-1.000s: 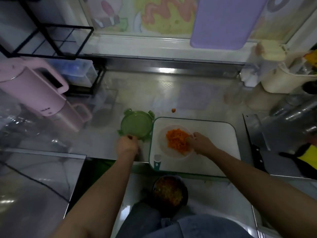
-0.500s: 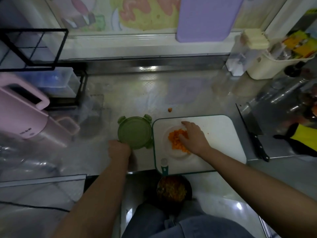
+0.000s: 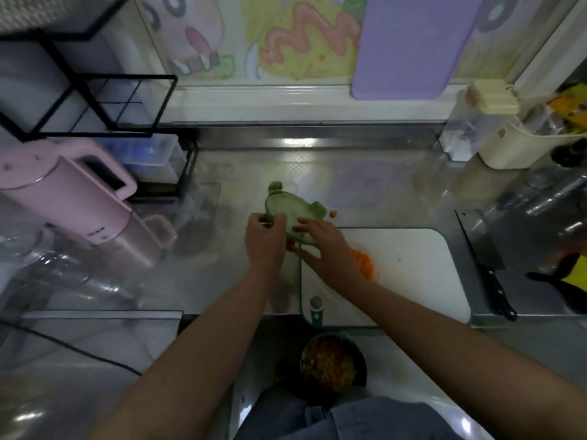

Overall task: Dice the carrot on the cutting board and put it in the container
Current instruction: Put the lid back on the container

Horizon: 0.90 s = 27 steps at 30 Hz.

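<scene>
Both grips clasp the tilted green lid [image 3: 287,204], left hand [image 3: 265,241] at its edge, right hand [image 3: 324,249] pinching, near the container [image 3: 375,271] of diced carrot [image 3: 363,263]; I judge only sealing remains.

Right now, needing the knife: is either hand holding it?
No, the knife lies right of the cutting board; the left hand and right hand hold the green lid.
</scene>
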Motion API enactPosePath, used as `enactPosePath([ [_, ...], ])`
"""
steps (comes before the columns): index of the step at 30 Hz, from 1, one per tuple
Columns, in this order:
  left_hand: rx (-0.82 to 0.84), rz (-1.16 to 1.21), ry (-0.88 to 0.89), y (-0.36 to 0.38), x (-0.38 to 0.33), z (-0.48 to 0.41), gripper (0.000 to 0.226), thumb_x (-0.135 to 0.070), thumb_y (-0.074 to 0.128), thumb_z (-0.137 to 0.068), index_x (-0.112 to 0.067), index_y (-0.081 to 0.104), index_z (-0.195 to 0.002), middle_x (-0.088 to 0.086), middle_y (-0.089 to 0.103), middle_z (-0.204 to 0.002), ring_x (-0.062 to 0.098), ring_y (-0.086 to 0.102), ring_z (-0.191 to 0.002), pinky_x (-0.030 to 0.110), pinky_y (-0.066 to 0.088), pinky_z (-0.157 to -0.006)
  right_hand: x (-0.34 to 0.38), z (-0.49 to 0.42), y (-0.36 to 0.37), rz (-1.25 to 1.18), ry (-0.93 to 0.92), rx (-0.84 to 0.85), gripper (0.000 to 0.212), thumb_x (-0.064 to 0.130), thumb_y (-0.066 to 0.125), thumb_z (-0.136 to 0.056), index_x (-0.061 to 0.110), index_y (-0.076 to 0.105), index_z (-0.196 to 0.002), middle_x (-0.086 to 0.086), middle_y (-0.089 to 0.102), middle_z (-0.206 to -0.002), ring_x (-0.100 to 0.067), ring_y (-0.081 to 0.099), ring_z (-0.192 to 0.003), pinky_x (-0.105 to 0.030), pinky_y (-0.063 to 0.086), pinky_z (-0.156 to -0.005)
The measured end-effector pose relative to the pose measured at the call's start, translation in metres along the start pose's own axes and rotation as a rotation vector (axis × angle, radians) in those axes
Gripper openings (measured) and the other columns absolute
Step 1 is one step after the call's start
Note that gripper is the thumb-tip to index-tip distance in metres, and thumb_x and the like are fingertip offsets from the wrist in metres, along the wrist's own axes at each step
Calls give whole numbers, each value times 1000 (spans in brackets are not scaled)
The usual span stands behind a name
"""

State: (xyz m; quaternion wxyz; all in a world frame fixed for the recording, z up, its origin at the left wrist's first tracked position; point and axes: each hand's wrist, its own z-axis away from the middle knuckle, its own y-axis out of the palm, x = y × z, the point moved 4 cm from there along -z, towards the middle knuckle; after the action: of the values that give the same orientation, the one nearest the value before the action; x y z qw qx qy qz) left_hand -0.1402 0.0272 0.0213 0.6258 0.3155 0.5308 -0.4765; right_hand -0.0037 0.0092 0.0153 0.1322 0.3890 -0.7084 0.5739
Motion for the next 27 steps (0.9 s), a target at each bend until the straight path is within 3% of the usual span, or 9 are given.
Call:
enactPosePath([
  [4,107,57,68,24,-16,20,39,-47,54,-92,-8,50,-98,4,56,-81,15,56,-63,27,46,-51,-7,-4,-44,-249,184,-223,14,11,58,-92,11,66,-104,-5,68,-99,-17,63,-91,-32,53,-79],
  [6,57,-7,105,29,-12,23,49,-59,53,-87,-12,51,-101,4,56,-94,13,55,-78,23,44,-60,-17,-2,-66,-470,321,-276,14,9,51,-96,11,63,-102,-6,69,-94,-13,66,-86,-26,55,-75],
  [9,5,-175,93,32,2,26,59,-54,60,-86,-9,48,-124,6,50,-115,17,54,-97,28,46,-77,-42,8,-89,-686,537,-324,17,10,46,-98,5,59,-108,-11,70,-88,-14,66,-75,-23,52,-60],
  [10,40,-189,54,34,7,27,59,-53,59,-87,-7,50,-124,9,54,-113,20,56,-97,29,46,-76,-52,14,-92,-727,612,-297,20,12,46,-99,4,58,-112,-12,70,-87,-16,65,-70,-24,49,-52],
  [12,148,-262,18,40,19,29,56,-56,58,-87,-3,62,-103,15,64,-92,25,61,-80,26,42,-63,-69,27,-88,-761,774,-190,23,16,49,-98,6,53,-118,-14,70,-82,-19,62,-60,-25,41,-42],
  [15,200,-355,-10,43,32,37,56,-60,59,-80,-4,61,-73,15,58,-65,25,56,-60,44,48,-57,-87,49,-76,-640,932,-50,25,17,53,-96,7,55,-119,-16,68,-81,-22,56,-55,-29,42,-45],
  [18,211,-467,-79,45,47,44,50,-51,61,-85,-2,66,-84,18,65,-75,29,65,-64,43,56,-65,-93,63,-69,-366,936,2,23,21,54,-94,7,56,-112,-12,61,-91,-27,59,-64,-37,54,-54],
  [21,182,-581,-76,49,54,47,43,-51,60,-88,-9,62,-95,9,67,-83,23,66,-69,33,54,-64,-94,67,-66,-186,868,10,24,24,57,-92,10,53,-110,-10,57,-97,-28,60,-64,-33,52,-46],
  [27,146,-704,-109,51,60,47,45,-47,57,-91,-7,55,-110,8,63,-101,19,57,-84,29,42,-68,-96,59,-58,81,822,109,42,42,58,-89,9,48,-113,-11,51,-110,-32,57,-95,-46,51,-81],
])
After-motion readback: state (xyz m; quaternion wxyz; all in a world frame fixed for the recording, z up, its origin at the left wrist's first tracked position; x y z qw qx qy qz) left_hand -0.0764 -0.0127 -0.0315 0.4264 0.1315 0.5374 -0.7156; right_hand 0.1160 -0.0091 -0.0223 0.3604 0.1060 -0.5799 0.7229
